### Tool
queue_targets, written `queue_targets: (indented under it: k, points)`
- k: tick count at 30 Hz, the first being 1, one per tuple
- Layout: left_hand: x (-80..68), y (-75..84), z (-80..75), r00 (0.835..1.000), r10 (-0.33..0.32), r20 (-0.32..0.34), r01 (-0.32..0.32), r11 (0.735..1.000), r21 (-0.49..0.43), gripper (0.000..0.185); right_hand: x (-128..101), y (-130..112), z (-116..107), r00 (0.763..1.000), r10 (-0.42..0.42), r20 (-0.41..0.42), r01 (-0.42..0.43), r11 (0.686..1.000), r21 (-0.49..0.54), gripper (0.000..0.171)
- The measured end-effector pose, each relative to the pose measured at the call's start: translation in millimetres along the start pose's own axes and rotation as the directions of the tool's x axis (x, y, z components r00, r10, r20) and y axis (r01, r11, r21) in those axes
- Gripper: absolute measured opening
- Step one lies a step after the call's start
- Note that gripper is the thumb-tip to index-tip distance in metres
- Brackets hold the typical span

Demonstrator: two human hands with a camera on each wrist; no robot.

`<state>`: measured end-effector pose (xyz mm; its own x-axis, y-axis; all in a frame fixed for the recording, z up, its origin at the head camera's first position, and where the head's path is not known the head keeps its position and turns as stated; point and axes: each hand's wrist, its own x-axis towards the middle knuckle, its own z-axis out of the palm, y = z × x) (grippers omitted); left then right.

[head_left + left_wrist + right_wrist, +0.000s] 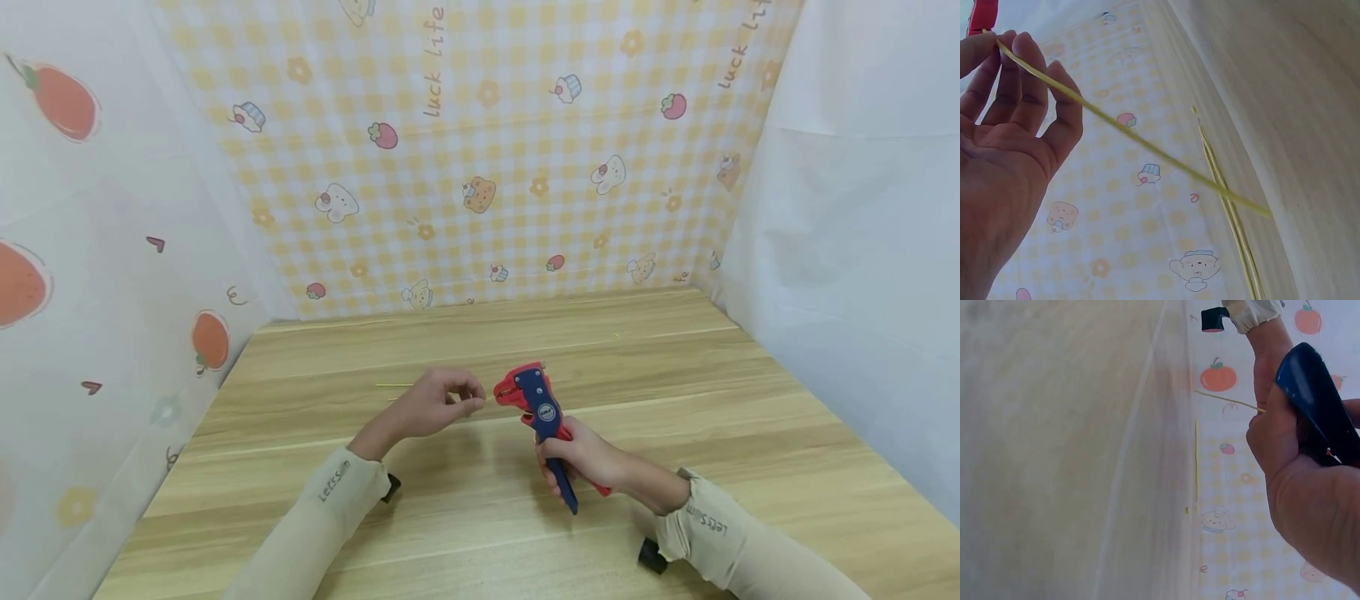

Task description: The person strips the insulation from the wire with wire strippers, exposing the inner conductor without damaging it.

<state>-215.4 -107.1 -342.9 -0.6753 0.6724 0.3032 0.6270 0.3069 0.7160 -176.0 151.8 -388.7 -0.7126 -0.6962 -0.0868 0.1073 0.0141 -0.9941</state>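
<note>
Head view: a yellow wire (471, 404) is pinched by the left hand (435, 404) beside the stripper (542, 410), gripped by the right hand (581, 457); feeding its tip into the jaws seems next.

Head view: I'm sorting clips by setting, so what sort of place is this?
Probably a makeshift tabletop recording booth: a wooden table is walled in by cartoon-printed cloth, while the right hand grips a red-and-blue hand tool.
</note>
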Motion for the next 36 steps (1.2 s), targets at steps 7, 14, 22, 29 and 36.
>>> queue_targets:
  k: [7, 14, 22, 29, 36]
  points:
    - [0.7, 1.2, -0.5, 1.000, -0.004, 0.009, 0.004, 1.000, -0.009, 0.009, -0.1, -1.3, 3.1, 0.999, 0.005, -0.052, -0.007, 0.999, -0.041, 0.016]
    - [1.4, -3.9, 1.2, 1.000, -0.021, 0.007, 0.021, 1.000, -0.005, 0.009, 1.2, -2.1, 4.3, 0.994, 0.031, -0.103, -0.036, 0.998, -0.045, 0.017]
    - [5.5, -32.0, 8.7, 1.000, -0.030, -0.009, 0.029, 0.999, -0.025, 0.010, 2.8, -2.0, 2.7, 0.993, 0.047, -0.112, -0.052, 0.998, -0.034, 0.018]
    - [5.2, -33.2, 9.6, 1.000, -0.011, 0.002, 0.011, 0.999, -0.048, 0.013, 2.7, -0.3, 2.0, 0.995, 0.028, -0.091, -0.030, 0.999, -0.028, 0.020]
    - [4.3, -32.4, 8.5, 0.999, -0.030, 0.011, 0.031, 0.999, -0.034, 0.011, 2.9, -0.1, 0.0, 0.997, 0.005, -0.075, -0.006, 1.000, -0.010, 0.019]
